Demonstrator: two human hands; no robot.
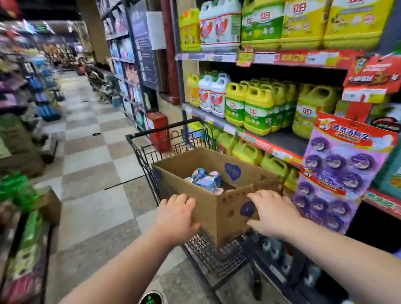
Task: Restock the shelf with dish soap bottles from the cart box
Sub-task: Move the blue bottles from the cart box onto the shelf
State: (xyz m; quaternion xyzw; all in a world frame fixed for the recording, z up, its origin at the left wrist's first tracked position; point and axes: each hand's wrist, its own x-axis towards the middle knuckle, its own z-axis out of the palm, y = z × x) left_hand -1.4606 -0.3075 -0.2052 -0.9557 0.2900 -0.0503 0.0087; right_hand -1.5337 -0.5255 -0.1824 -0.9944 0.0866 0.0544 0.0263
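A brown cardboard box (pixel 217 193) sits in a black wire cart (pixel 171 158), filling its near end. Both hands press flat on the near side of the box. The left hand (pixel 175 216) has its fingers spread over the near left corner. The right hand (pixel 273 212) lies open near the right corner, gripping nothing. Inside the box, against the near wall, lie blue and white packs (pixel 206 180). The shelf (pixel 286 143) on the right holds many yellow bottles (pixel 258 109), just beside the cart.
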